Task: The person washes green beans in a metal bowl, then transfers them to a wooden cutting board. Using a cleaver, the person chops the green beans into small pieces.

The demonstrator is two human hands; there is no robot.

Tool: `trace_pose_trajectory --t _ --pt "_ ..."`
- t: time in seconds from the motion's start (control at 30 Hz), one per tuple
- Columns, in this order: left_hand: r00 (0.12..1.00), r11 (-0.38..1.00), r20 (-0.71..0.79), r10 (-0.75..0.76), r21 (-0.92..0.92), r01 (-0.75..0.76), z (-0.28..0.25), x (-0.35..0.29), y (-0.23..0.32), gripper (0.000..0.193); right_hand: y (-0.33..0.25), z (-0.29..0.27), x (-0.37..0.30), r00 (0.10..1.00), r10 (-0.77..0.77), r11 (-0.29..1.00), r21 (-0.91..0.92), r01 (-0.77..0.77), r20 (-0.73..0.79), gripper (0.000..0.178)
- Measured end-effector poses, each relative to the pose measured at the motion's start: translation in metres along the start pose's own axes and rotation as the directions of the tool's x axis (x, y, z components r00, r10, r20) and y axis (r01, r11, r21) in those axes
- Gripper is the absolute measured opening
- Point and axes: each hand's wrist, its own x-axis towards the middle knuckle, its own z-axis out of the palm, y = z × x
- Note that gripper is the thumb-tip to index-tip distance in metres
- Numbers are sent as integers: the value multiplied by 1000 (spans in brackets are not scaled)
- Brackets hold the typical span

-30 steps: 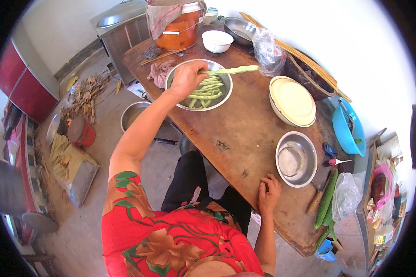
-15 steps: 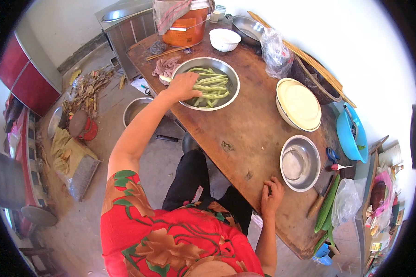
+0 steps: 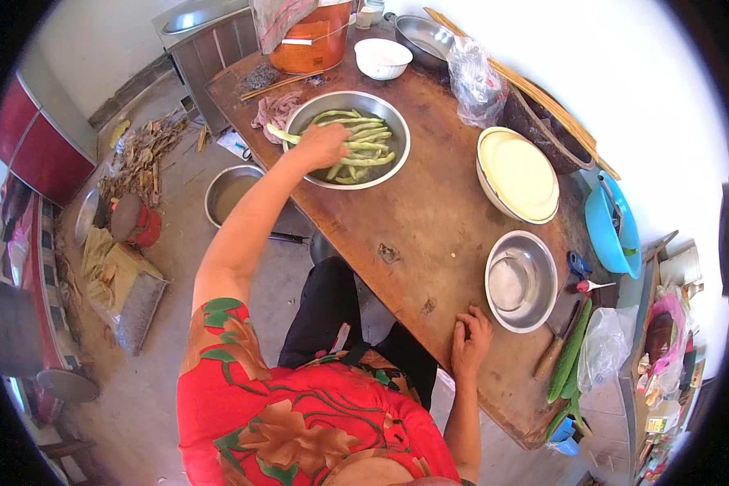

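On the wooden table stands a wide steel basin with long green beans in water. My left hand reaches over its near left side, fingers closed around some of the beans. One pale bean sticks out from this hand across the rim; the fingertips are partly hidden among the beans. My right hand rests on the table's near edge with fingers loosely bent and holds nothing. Closest to it is a smaller steel bowl with a shiny bottom.
Right of the steel bowl lie a knife, cucumbers, blue scissors and a plastic bag. A covered cream bowl, blue basin, white bowl and orange bucket stand farther back. A pan sits below the table's left edge.
My left hand has moved slightly over the beans, and a pale bean now extends farther out over the rim. My right hand stays on the table edge. The whole view has shifted slightly.
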Motion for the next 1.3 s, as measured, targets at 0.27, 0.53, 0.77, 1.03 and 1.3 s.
trace_pose_trajectory --t 0.27,0.53,0.77,1.03,1.3 --pt "995 812 -39 -93 576 99 -8 -22 -13 14 0 0 1 999 -38 999 -3 38 -15 15" --pt "990 897 -127 65 442 -2 -41 -22 17 12 -97 7 118 911 -387 920 134 369 144 26" --pt "957 900 -168 237 408 -151 -49 -29 15 15 -191 112 238 744 -668 728 202 656 -11 37" --pt "916 936 -330 227 333 -112 -57 -36 20 20 -205 168 269 734 -643 761 75 644 217 33" --pt "798 984 -588 131 177 -31 -52 -29 28 17 -214 176 275 811 -585 798 196 569 26 23"
